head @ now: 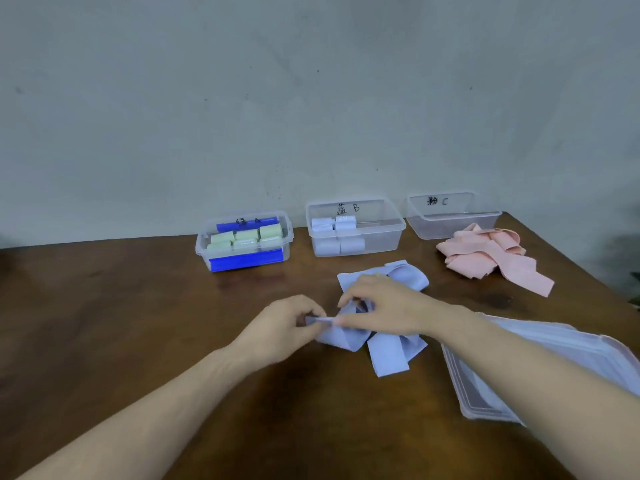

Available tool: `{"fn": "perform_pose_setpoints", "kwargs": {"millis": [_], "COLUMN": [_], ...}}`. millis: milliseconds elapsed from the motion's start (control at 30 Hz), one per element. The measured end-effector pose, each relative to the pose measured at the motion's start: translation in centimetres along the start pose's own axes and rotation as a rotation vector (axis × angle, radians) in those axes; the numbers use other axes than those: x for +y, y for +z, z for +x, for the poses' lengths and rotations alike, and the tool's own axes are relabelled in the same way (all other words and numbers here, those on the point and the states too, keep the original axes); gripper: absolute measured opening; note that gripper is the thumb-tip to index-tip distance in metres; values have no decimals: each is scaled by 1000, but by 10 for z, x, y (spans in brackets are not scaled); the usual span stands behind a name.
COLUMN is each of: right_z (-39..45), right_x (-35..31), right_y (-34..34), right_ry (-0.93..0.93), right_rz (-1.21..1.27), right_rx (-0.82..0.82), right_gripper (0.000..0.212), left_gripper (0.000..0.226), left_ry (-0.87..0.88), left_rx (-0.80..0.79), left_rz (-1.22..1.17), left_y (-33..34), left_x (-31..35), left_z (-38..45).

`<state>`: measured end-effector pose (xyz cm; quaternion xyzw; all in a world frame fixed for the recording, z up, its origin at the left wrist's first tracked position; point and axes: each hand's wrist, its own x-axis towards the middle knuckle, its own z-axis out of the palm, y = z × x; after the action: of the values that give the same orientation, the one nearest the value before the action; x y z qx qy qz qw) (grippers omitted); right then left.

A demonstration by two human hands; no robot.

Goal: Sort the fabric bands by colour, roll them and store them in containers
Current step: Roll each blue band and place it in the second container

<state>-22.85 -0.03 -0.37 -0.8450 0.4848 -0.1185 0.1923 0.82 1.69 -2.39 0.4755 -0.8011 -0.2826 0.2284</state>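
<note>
A loose pile of light blue fabric bands (388, 351) lies in the middle of the brown table. My left hand (280, 327) pinches the end of one blue band at its fingertips. My right hand (384, 306) rests over the pile and pinches the same band just beside the left fingers. At the back stand three clear containers: the left container (207, 244) holds several green rolls and is lidded with blue clips, the middle container (394, 226) holds several blue rolls, and the right container (415, 220) holds nothing I can see. A heap of pink bands (491, 261) lies in front of the right container.
Stacked clear lids (485, 403) lie at the right near my right forearm. A grey wall runs behind the table. The table's right edge (588, 271) slants away past the pink heap.
</note>
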Motion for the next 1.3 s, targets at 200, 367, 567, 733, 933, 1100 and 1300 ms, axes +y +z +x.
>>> {"fn": "perform_pose_setpoints", "kwargs": {"millis": [200,367,567,733,933,1100,1300], "right_z": [-7,0,3,12,12,16,17], "right_x": [-30,-48,-73,-90,-92,-85,-80], "right_y": [22,34,31,25,27,32,40], "right_ry": [-11,61,164,141,169,244,301], "right_rz": [-189,-240,194,349,554,663,812], "right_rx": [91,113,120,116,-83,-90,-253], "right_gripper": [44,23,43,43,31,33,35], "left_gripper": [7,10,15,16,15,15,45], "left_ry": [-106,-140,-198,-239,-281,-342,-450], "left_rx": [150,242,380,487,573,520,460], "left_rz": [-224,-432,-658,-869,-988,-1123,-1229], "left_y": [-29,-53,-74,-91,-108,-111,-105], "left_x": [7,11,18,25,26,25,8], "left_z": [-31,-59,-77,-73,-52,-24,16]}}
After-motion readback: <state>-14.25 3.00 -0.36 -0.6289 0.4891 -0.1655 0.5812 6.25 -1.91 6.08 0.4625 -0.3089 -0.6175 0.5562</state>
